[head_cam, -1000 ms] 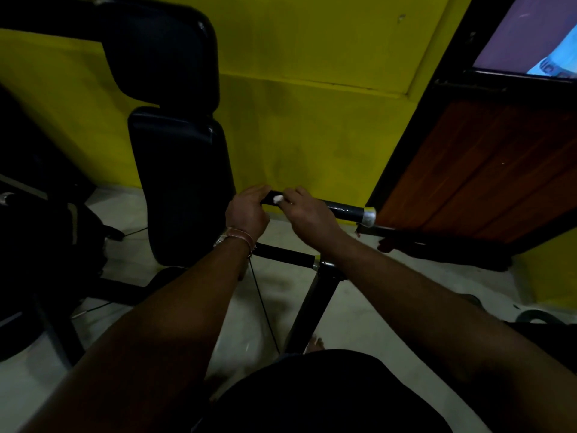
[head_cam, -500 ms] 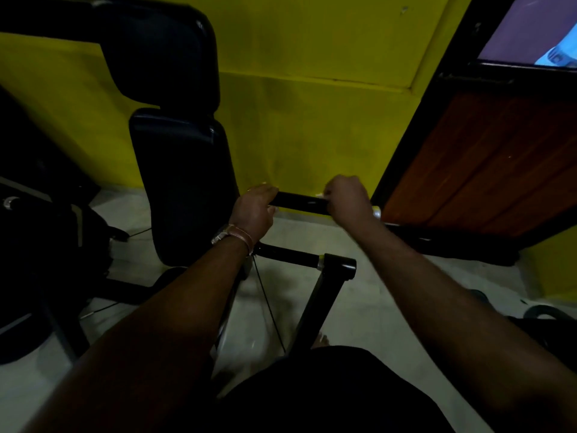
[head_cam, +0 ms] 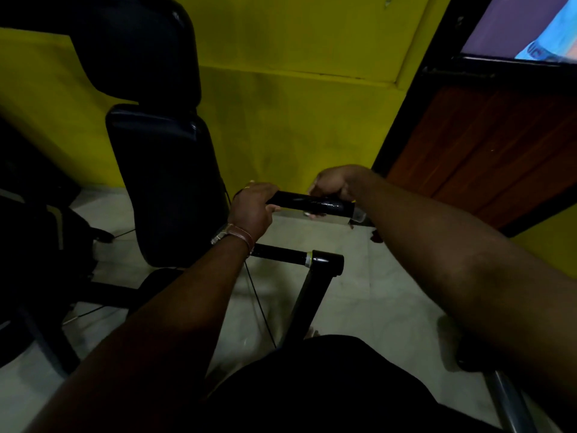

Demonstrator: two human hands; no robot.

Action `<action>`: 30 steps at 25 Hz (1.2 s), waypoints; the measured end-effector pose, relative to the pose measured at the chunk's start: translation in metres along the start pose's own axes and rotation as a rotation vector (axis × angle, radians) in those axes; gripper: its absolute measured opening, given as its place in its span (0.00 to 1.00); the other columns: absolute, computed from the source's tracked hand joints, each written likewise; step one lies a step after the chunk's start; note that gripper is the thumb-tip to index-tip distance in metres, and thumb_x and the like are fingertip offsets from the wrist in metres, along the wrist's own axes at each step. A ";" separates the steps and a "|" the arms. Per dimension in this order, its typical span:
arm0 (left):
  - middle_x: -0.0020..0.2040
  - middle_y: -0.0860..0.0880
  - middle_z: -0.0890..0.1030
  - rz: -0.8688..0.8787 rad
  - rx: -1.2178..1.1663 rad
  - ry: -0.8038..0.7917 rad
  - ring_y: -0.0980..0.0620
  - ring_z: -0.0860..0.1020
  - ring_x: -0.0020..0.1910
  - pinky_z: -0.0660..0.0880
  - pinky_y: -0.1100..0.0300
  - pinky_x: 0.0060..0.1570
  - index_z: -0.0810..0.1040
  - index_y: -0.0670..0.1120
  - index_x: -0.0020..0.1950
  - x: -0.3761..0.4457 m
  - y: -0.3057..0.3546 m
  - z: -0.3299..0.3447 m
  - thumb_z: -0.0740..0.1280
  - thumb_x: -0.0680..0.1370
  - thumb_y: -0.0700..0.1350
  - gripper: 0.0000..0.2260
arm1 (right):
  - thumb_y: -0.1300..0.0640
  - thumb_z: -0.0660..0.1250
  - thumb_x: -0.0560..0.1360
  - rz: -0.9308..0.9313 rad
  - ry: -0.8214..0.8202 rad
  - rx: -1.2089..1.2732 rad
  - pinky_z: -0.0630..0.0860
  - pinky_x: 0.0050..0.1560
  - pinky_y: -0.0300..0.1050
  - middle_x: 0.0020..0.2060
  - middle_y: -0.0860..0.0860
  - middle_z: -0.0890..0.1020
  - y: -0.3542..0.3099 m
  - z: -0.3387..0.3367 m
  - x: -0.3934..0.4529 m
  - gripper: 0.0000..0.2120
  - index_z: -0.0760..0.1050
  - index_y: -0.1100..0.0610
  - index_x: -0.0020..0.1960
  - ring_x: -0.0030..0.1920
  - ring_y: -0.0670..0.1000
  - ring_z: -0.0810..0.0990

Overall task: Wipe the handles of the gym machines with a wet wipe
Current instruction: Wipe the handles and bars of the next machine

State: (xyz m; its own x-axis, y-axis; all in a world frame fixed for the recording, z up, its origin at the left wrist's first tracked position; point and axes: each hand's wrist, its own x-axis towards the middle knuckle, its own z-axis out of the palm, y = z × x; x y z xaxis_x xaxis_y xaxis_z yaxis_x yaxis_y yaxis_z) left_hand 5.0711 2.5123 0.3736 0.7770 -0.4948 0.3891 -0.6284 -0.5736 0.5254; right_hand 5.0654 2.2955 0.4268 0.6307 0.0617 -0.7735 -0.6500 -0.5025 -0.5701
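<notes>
both arms stretched forward, forearms converging; left hand curled round a bar end, thumb underneath, strap on wrist; right hand fisted further right on same bar, knuckles up, fingertips wrapped beneath, contents of fist not visible

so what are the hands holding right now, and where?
Left hand grips the black handle at its left end. Right hand is curled over the handle near its right, capped end; the wet wipe is not clearly visible under it.

Handle glossy blk; pad smooth vinyl; door wood.
</notes>
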 end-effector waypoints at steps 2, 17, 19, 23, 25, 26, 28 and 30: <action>0.47 0.39 0.84 0.050 0.012 0.011 0.39 0.82 0.47 0.70 0.55 0.56 0.83 0.38 0.48 -0.001 0.003 -0.001 0.74 0.67 0.40 0.12 | 0.68 0.65 0.78 -0.067 0.140 0.091 0.77 0.48 0.49 0.45 0.58 0.83 -0.020 0.015 0.009 0.07 0.79 0.63 0.43 0.47 0.56 0.81; 0.52 0.39 0.84 0.038 0.030 0.019 0.38 0.81 0.52 0.75 0.45 0.58 0.83 0.37 0.54 -0.003 -0.010 0.008 0.77 0.68 0.38 0.16 | 0.66 0.56 0.69 -0.809 1.105 -0.620 0.81 0.43 0.53 0.53 0.61 0.83 0.057 0.085 -0.017 0.22 0.79 0.64 0.59 0.50 0.62 0.83; 0.52 0.38 0.84 0.034 0.029 0.011 0.38 0.81 0.52 0.75 0.46 0.58 0.83 0.36 0.53 -0.003 -0.008 0.008 0.78 0.66 0.37 0.17 | 0.65 0.52 0.70 -0.806 1.223 -0.668 0.82 0.43 0.53 0.55 0.62 0.83 0.065 0.089 -0.020 0.24 0.79 0.65 0.59 0.53 0.61 0.83; 0.51 0.38 0.84 0.047 0.007 0.005 0.38 0.81 0.51 0.75 0.48 0.56 0.83 0.36 0.52 -0.002 -0.009 0.007 0.78 0.64 0.35 0.18 | 0.64 0.51 0.70 -0.857 1.160 -0.660 0.82 0.45 0.55 0.53 0.64 0.83 0.036 0.125 -0.007 0.23 0.81 0.67 0.53 0.54 0.62 0.83; 0.51 0.39 0.84 0.033 0.004 -0.006 0.38 0.80 0.52 0.76 0.49 0.56 0.83 0.36 0.53 -0.002 -0.008 0.008 0.79 0.65 0.36 0.18 | 0.67 0.53 0.68 -0.927 1.162 -0.642 0.82 0.48 0.55 0.54 0.63 0.83 0.047 0.113 -0.011 0.22 0.81 0.66 0.54 0.55 0.61 0.83; 0.52 0.39 0.83 0.026 0.005 -0.007 0.38 0.80 0.53 0.76 0.49 0.56 0.83 0.37 0.53 -0.001 -0.009 0.008 0.79 0.65 0.37 0.18 | 0.70 0.55 0.66 -0.957 1.212 -0.623 0.82 0.50 0.55 0.55 0.62 0.83 0.059 0.104 -0.014 0.22 0.82 0.66 0.55 0.55 0.60 0.83; 0.52 0.39 0.83 0.004 -0.010 -0.008 0.39 0.80 0.53 0.75 0.50 0.57 0.83 0.36 0.54 -0.002 -0.009 0.010 0.79 0.65 0.37 0.18 | 0.76 0.62 0.63 -0.980 1.305 -0.633 0.81 0.53 0.52 0.55 0.61 0.83 0.085 0.092 -0.021 0.23 0.82 0.66 0.55 0.55 0.58 0.83; 0.52 0.38 0.83 -0.007 -0.015 0.001 0.39 0.80 0.53 0.75 0.50 0.57 0.83 0.36 0.54 -0.001 -0.006 0.009 0.79 0.65 0.36 0.18 | 0.76 0.65 0.63 -0.968 1.297 -0.672 0.81 0.49 0.51 0.51 0.61 0.83 0.079 0.097 -0.022 0.19 0.82 0.66 0.52 0.52 0.60 0.83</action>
State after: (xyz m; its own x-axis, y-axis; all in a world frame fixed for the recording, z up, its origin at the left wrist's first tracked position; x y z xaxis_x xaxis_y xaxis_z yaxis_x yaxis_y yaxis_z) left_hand 5.0736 2.5105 0.3626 0.7814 -0.4904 0.3860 -0.6224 -0.5669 0.5396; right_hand 4.9596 2.3379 0.3722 0.7692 0.0287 0.6384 0.1928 -0.9629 -0.1891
